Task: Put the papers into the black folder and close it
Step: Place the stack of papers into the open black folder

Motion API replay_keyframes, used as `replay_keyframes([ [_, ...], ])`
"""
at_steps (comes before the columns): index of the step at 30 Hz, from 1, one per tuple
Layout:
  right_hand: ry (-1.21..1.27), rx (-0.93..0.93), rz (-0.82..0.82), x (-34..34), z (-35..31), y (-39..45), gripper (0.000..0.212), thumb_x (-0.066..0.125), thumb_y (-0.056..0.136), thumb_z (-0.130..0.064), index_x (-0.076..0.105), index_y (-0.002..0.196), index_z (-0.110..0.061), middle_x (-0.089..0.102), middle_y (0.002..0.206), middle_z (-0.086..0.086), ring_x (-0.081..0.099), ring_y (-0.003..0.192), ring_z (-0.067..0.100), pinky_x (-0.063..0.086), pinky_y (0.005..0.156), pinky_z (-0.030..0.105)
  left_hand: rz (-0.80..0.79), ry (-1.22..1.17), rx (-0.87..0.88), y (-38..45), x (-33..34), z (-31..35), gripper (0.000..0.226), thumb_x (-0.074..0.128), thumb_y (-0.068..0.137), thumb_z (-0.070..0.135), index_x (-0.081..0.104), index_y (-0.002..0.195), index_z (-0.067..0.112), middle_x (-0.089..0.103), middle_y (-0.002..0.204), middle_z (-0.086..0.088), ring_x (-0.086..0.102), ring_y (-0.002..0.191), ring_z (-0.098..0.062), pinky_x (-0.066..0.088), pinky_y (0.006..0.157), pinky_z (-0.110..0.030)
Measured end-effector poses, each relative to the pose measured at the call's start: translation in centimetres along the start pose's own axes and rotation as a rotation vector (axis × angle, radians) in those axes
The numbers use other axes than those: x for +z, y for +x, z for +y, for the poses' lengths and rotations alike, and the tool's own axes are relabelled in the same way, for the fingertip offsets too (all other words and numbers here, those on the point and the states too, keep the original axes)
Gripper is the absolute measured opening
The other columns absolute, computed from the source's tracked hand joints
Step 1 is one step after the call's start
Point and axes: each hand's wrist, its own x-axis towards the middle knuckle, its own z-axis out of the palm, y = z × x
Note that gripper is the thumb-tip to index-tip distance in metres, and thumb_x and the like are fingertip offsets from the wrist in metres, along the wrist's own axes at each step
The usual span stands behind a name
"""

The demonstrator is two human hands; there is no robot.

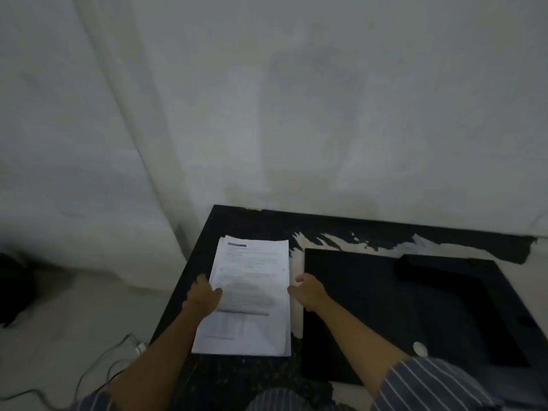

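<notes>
Head view: stack of papers lies on the dark desk, left of the black folder. Left hand fingers pinch its left edge; right hand fingers curl against its right edge.

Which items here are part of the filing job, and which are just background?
Part of the job:
papers, gripped at their side edges by the left hand and right hand
black folder, lying right of the papers

Just lying about:
white cable on the floor
dark object at far left, too dim to identify
</notes>
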Motion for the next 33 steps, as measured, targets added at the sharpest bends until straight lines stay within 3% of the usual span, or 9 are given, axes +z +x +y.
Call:
replay_keyframes([
  [1,-0.001,0.011,-0.013,0.3,-0.1,-0.3,0.053,0.053,0.09,-0.02,0.035,0.136,-0.003,0.044,0.139,0.014,0.05,0.108,0.022,0.046,0.073,0.023,0.034,0.029,-0.062,0.0,0.0,-0.5,0.069,0.056,0.088,0.019,0.02,0.142,-0.002,0.034,0.146,-0.027,0.035,0.132,-0.041,0.032,0.111,-0.053],
  [5,0.168,0.119,-0.003,2.8,1.0,-0.1,0.05,0.051,0.09,-0.012,0.035,0.135,0.004,0.047,0.132,0.017,0.051,0.111,0.025,0.044,0.084,0.028,0.068,0.113,-0.126,-0.5,0.0,-1.2,0.06,0.052,0.089,0.024,0.028,0.139,0.0,0.034,0.143,-0.024,0.035,0.131,-0.04,0.033,0.108,-0.052],
  [8,0.329,0.187,0.01,4.5,1.8,0.6,0.039,0.049,0.088,-0.008,0.048,0.126,0.004,0.056,0.109,0.013,0.057,0.09,0.023,0.047,0.073,0.027,0.044,0.101,-0.13,-0.4,0.6,-0.9,0.053,0.047,0.092,0.03,0.034,0.133,0.0,0.038,0.139,-0.024,0.041,0.126,-0.039,0.037,0.106,-0.05],
  [12,0.328,0.187,0.023,5.1,2.6,0.4,0.033,0.041,0.089,-0.007,0.052,0.12,-0.01,0.057,0.107,0.011,0.053,0.074,0.014,0.038,0.049,0.018,0.044,-0.077,-0.147,0.0,1.8,-1.0,0.043,0.039,0.096,0.026,0.042,0.124,-0.006,0.047,0.13,-0.028,0.049,0.116,-0.04,0.042,0.102,-0.05],
  [17,0.24,0.108,0.159,4.7,3.1,0.6,0.029,0.037,0.09,0.002,0.052,0.066,-0.006,0.053,0.072,0.004,0.047,0.059,0.008,0.035,0.044,0.012,0.158,-0.195,-0.016,-0.8,3.0,-0.5,0.03,0.035,0.097,0.015,0.051,0.109,-0.007,0.051,0.117,-0.029,0.054,0.1,-0.041,0.048,0.091,-0.05],
  [21,0.276,-0.006,0.249,3.0,3.3,0.1,0.021,0.042,0.089,0.003,0.062,0.089,0.009,0.062,0.082,0.014,0.056,0.069,0.016,0.043,0.056,0.02,0.279,-0.322,0.137,-2.8,3.4,1.3,0.021,0.035,0.098,0.016,0.051,0.094,0.003,0.05,0.101,-0.019,0.053,0.088,-0.032,0.05,0.082,-0.046],
  [25,0.273,-0.102,0.239,-0.8,4.2,-0.9,0.022,0.049,0.089,-0.002,0.065,0.104,-0.003,0.067,0.1,0.008,0.063,0.091,0.02,0.049,0.071,0.022,0.236,-0.469,0.247,-4.7,4.5,3.2,0.021,0.035,0.099,0.018,0.053,0.097,0.007,0.059,0.098,-0.013,0.056,0.086,-0.023,0.046,0.077,-0.034],
  [29,0.22,-0.152,0.275,-5.8,6.7,-2.2,0.033,0.054,0.088,-0.001,0.06,0.12,-0.007,0.065,0.118,0.009,0.061,0.103,0.018,0.051,0.088,0.029,0.213,-0.516,0.339,-6.9,7.3,5.8,0.021,0.039,0.098,0.014,0.057,0.102,0.005,0.06,0.1,-0.01,0.056,0.091,-0.021,0.048,0.087,-0.036],
  [33,0.137,-0.109,0.3,-9.5,10.1,-3.3,0.034,0.057,0.087,-0.001,0.059,0.12,-0.004,0.064,0.121,0.014,0.061,0.105,0.021,0.048,0.085,0.026,0.141,-0.555,0.32,-9.7,11.2,8.4,0.026,0.037,0.098,0.011,0.055,0.11,-0.003,0.056,0.102,-0.007,0.053,0.096,-0.02,0.04,0.085,-0.028],
])
